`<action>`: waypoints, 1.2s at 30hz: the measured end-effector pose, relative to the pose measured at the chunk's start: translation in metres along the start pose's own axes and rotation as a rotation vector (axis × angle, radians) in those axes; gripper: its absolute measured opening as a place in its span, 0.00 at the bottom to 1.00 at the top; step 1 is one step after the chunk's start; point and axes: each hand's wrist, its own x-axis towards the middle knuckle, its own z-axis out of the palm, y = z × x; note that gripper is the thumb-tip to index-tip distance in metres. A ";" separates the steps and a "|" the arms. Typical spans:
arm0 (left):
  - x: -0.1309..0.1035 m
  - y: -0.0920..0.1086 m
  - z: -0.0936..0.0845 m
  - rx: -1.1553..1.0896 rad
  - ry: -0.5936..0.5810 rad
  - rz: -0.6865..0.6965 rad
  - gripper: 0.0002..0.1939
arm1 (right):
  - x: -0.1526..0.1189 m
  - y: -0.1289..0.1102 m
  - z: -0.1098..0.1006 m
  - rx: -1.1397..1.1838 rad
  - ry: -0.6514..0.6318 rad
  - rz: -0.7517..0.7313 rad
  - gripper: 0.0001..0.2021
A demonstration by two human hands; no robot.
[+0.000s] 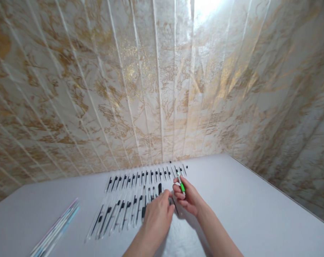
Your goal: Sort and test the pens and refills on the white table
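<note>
The left hand (pixel 158 210) hides part of the front pens (pixel 125 216); what its fingertips touch cannot be told. The right hand (pixel 192 198) covers some of the green pen (pixel 182 188), whose markings are too small to read. The bottom edge cuts off both forearms (pixel 218 232), the bundle (pixel 57 227) and the tabletop (pixel 247 214). Glare washes out some curtain (pixel 162 89) pattern.

The pen (pixel 182 188) is showing bright green; the pen parts (pixel 128 205) are pairing black with clear. The rod bundle (pixel 56 228) is mixing lilac, white and light blue, and the wall covering (pixel 135 71) is carrying gold-brown motifs over silvery white.
</note>
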 end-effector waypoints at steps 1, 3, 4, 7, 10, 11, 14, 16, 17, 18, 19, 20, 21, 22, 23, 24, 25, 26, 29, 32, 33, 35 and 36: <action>-0.001 -0.002 0.000 -0.077 0.026 -0.004 0.11 | 0.000 0.001 0.001 0.037 -0.033 0.003 0.21; 0.000 -0.008 0.001 -0.281 0.120 -0.018 0.13 | -0.002 0.003 0.005 0.074 -0.108 0.036 0.21; 0.002 -0.011 0.001 -0.405 0.176 -0.026 0.14 | -0.002 0.005 0.007 0.074 -0.151 0.068 0.21; 0.011 -0.020 -0.001 -0.735 0.266 -0.032 0.16 | -0.007 0.007 0.017 0.033 -0.281 0.185 0.25; 0.018 -0.026 -0.005 -0.896 0.242 -0.038 0.16 | -0.015 0.005 0.031 -0.042 -0.352 0.232 0.29; 0.019 -0.028 -0.007 -0.917 0.241 -0.049 0.16 | -0.018 0.003 0.035 -0.084 -0.348 0.228 0.29; 0.019 -0.034 -0.016 -0.979 0.285 -0.089 0.19 | -0.027 -0.005 0.045 -0.250 -0.283 0.196 0.29; 0.018 -0.038 -0.020 -0.998 0.317 -0.100 0.19 | -0.031 -0.011 0.048 -0.378 -0.205 0.123 0.29; 0.018 -0.040 -0.022 -1.004 0.319 -0.098 0.19 | -0.032 -0.013 0.049 -0.471 -0.162 0.065 0.29; 0.018 -0.040 -0.021 -1.008 0.311 -0.091 0.18 | -0.032 -0.014 0.049 -0.569 -0.122 0.004 0.29; 0.018 -0.040 -0.020 -1.010 0.299 -0.082 0.18 | -0.032 -0.016 0.048 -0.665 -0.090 -0.051 0.28; 0.018 -0.040 -0.017 -1.013 0.283 -0.071 0.18 | -0.031 -0.017 0.047 -0.753 -0.071 -0.090 0.26; 0.017 -0.039 -0.014 -1.015 0.267 -0.060 0.18 | -0.031 -0.017 0.045 -0.824 -0.066 -0.106 0.24; 0.017 -0.037 -0.011 -1.016 0.255 -0.054 0.18 | -0.030 -0.018 0.043 -0.876 -0.065 -0.105 0.22; 0.017 -0.036 -0.008 -1.016 0.247 -0.052 0.18 | -0.029 -0.019 0.039 -0.921 -0.051 -0.095 0.19; 0.016 -0.035 -0.005 -1.015 0.242 -0.055 0.19 | -0.028 -0.020 0.035 -0.980 -0.016 -0.089 0.18; 0.016 -0.034 -0.004 -1.012 0.239 -0.061 0.21 | -0.027 -0.020 0.031 -1.048 0.041 -0.084 0.17; 0.015 -0.034 -0.003 -1.007 0.236 -0.069 0.22 | -0.026 -0.020 0.026 -1.122 0.118 -0.081 0.16; 0.013 -0.035 -0.005 -0.975 0.219 -0.077 0.22 | -0.023 -0.016 0.014 -1.345 0.373 -0.057 0.14; 0.013 -0.037 -0.008 -0.916 0.202 -0.069 0.18 | -0.019 -0.007 0.013 -1.498 0.482 -0.025 0.14; 0.013 -0.037 -0.009 -0.895 0.198 -0.067 0.18 | -0.018 -0.004 0.015 -1.529 0.485 -0.023 0.15; 0.013 -0.038 -0.010 -0.856 0.191 -0.065 0.17 | -0.015 0.000 0.019 -1.562 0.469 -0.026 0.17; 0.013 -0.038 -0.011 -0.838 0.187 -0.064 0.17 | -0.014 0.000 0.020 -1.568 0.453 -0.028 0.18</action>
